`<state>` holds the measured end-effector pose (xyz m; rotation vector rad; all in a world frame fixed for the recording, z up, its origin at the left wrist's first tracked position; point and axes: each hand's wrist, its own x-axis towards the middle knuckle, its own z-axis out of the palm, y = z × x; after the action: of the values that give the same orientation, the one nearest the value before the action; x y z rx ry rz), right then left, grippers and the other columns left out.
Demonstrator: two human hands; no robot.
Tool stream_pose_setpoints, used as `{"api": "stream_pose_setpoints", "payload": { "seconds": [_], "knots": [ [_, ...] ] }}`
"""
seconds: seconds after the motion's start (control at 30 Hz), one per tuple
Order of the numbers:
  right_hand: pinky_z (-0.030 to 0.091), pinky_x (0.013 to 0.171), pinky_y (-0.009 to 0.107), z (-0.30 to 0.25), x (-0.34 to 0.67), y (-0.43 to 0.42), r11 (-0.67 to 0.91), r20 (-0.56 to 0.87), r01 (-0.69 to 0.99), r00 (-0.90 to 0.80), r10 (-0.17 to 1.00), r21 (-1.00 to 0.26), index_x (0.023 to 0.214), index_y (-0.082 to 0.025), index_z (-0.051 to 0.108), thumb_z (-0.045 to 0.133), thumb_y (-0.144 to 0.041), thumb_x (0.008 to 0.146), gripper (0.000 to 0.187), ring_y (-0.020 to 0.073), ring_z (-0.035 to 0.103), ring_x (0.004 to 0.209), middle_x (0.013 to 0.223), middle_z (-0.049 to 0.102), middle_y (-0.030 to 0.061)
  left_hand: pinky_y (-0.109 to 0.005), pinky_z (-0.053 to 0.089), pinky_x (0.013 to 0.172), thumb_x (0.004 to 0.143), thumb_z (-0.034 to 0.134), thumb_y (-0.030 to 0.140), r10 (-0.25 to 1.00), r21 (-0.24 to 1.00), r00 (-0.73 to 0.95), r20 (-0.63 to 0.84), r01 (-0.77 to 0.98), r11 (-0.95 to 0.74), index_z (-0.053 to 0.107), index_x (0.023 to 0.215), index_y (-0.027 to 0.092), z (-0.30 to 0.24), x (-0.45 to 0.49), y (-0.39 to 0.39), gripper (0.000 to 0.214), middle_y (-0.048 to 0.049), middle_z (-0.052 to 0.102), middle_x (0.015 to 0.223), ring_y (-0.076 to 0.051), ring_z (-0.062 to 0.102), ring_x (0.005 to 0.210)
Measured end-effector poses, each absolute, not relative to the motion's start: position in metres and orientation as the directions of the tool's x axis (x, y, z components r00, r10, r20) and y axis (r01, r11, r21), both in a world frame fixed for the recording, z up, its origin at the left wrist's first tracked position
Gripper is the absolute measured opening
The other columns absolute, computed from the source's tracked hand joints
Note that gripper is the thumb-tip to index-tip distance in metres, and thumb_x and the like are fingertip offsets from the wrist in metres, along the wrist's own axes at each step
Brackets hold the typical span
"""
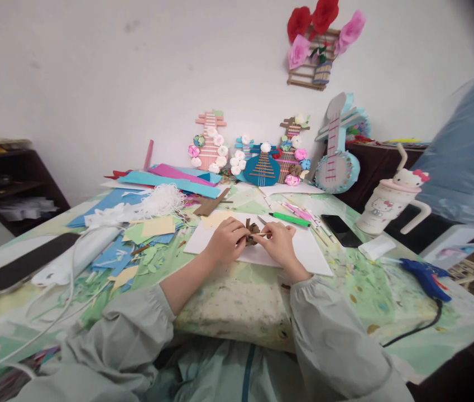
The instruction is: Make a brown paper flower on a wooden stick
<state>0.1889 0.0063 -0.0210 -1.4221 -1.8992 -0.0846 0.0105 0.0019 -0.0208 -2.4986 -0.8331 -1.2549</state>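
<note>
A small brown paper flower (pixel 252 227) with curled, petal-like edges sits between my hands, just above white paper (pixel 303 254). My left hand (pixel 229 240) is closed around its left side, with the fingertips partly hiding it. From the other side, my right hand (pixel 279 244) pinches a thin light-brown stick (pixel 263 234) whose tip reaches the flower. Behind my right hand lies a pointed metal blade (pixel 261 220), mostly hidden by the fingers. A green marker (pixel 290 219) rests just beyond that hand.
Paper scraps (pixel 153 254), white string (pixel 163 201) and a power strip (pixel 77 257) cover the left side. A phone (pixel 340 230), tumbler (pixel 383 206) and blue glue gun (pixel 427 277) are at right. Paper lute models (pixel 262 167) lean against the wall.
</note>
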Motion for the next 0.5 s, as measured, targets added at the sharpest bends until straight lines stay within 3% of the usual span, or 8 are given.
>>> {"api": "stream_pose_setpoints", "payload": {
  "seconds": [0.27,0.5],
  "knots": [
    [0.018,0.068,0.031,-0.0214,0.1887,0.0061,0.371,0.614,0.879,-0.121,0.78,-0.298,0.062,-0.018,0.056,0.052,-0.05,0.081,0.038,0.0166,0.051,0.072,0.064,0.06,0.001,-0.037,0.042,0.079,0.08,0.048,0.013,0.492,0.053,0.467,0.735,0.684,-0.728,0.063,0.084,0.016,-0.0208,0.013,-0.0012,0.015,-0.0084,0.061,0.083,-0.022,0.051,0.085],
    [0.017,0.07,0.032,-0.0192,0.1885,0.0034,0.402,0.644,0.869,-0.135,0.753,-0.288,0.063,-0.017,0.054,0.053,-0.048,0.082,0.036,0.0165,0.05,0.073,0.065,0.059,0.0007,-0.037,0.042,0.077,0.078,0.05,0.014,0.511,0.088,0.46,0.726,0.675,-0.733,0.06,0.082,0.014,-0.0182,0.0149,-0.0019,0.01,-0.0094,0.062,0.083,-0.023,0.051,0.084]
  ]
}}
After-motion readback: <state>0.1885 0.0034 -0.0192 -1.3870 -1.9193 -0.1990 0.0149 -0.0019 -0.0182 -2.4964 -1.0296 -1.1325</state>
